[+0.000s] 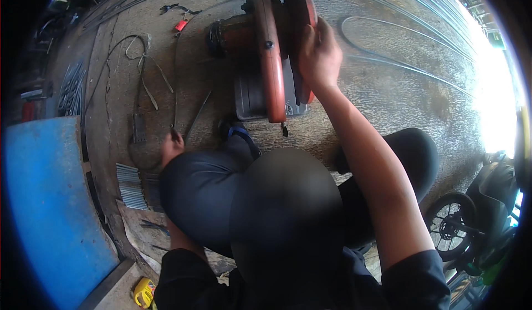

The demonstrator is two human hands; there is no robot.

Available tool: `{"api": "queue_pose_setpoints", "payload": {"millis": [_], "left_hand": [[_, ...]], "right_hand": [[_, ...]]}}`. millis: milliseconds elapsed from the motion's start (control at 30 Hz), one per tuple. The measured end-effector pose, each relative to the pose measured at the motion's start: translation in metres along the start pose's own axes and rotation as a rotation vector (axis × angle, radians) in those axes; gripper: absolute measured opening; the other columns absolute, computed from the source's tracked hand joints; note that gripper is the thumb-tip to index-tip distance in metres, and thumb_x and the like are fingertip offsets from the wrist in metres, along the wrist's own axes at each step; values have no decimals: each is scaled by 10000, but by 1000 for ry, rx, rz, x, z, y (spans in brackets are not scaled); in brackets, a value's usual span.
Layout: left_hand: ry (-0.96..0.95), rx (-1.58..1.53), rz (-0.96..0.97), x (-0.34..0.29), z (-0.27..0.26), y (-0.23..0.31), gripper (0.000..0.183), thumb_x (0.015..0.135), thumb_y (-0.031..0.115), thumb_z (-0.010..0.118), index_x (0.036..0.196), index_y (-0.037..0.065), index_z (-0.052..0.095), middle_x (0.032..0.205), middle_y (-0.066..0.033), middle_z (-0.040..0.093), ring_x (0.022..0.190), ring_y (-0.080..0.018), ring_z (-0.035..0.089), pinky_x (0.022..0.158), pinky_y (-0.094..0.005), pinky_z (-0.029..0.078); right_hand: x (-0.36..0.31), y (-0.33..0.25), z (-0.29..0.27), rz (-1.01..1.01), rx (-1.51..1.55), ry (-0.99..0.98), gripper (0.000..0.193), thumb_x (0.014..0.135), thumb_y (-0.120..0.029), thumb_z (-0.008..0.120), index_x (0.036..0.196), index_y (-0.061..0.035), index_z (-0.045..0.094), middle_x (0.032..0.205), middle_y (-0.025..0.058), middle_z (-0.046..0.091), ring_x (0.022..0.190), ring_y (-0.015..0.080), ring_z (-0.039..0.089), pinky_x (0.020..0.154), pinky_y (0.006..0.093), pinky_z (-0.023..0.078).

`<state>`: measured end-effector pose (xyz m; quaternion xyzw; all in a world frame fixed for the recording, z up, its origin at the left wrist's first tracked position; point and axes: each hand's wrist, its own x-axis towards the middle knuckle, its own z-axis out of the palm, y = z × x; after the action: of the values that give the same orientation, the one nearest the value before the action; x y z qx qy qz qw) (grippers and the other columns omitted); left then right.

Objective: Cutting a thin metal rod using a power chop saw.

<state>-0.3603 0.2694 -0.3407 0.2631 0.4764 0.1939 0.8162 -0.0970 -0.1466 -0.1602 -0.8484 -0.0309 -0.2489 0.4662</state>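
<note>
Upper centre, the right hand [321, 57] against the disc guard [302, 10] of a red saw [271, 82]; centre-left, the left hand [173, 146] near a knee [191, 191], neither grip discernible.

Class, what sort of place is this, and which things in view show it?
Probably a metalworking workshop: a red power tool that looks like a cut-off saw, long thin rods curving across the view, and a row of short grey rods.

We tag saw handle [272, 82] semi-gloss, scuffed; saw base [248, 98] smooth metal; floor [410, 100] rough, matt; blue panel [55, 210] smooth.
</note>
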Motion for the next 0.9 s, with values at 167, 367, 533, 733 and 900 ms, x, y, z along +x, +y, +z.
{"api": "queue_pose_setpoints", "payload": {"millis": [167, 367, 533, 733, 900], "left_hand": [[-381, 1343, 365, -125, 193, 97, 201, 877, 237, 679, 809, 63, 604, 671, -15, 589, 561, -95, 578, 503, -237, 465], [-861, 2296, 379, -197, 269, 5, 252, 856, 233, 650, 913, -12, 654, 769, -130, 667, 679, -225, 659, 607, -356, 513], [-610, 2380, 224, -181, 224, -165, 327, 793, 180, 579, 1034, -20, 672, 1076, -245, 649, 985, -381, 642, 850, -445, 509], [-363, 1462, 519, -246, 154, -330, 408, 870, 348, 563, 849, -53, 639, 853, -237, 661, 859, -428, 636, 767, -504, 489], [-389, 1202, 22, -235, 138, -357, 449, 872, 409, 565, 810, -29, 646, 739, -197, 647, 775, -356, 651, 728, -457, 496]], "right_hand": [[-3, 0, -7, -65, 4, -135, 474, 951, -255, 472, 1336, 9, 394, 1127, 296, 583, 991, 480, 573, 844, 496, 472], [5, -2, -34, -111, -122, -453, 668, 942, -294, 434, 1467, -39, 109, 1294, 304, 470, 996, 494, 580, 863, 515, 482], [10, -8, -46, -73, -260, -669, 772, 920, -300, 448, 1500, -119, -27, 1319, 315, 436, 986, 496, 595, 859, 512, 499], [-6, 10, -42, -135, -210, -681, 757, 932, -273, 437, 1479, -50, -37, 1357, 352, 354, 1044, 536, 532, 875, 531, 474], [-7, 21, -34, -244, -180, -595, 784, 919, -273, 453, 1497, -129, -58, 1422, 334, 297, 1018, 516, 573, 858, 529, 497]]}}
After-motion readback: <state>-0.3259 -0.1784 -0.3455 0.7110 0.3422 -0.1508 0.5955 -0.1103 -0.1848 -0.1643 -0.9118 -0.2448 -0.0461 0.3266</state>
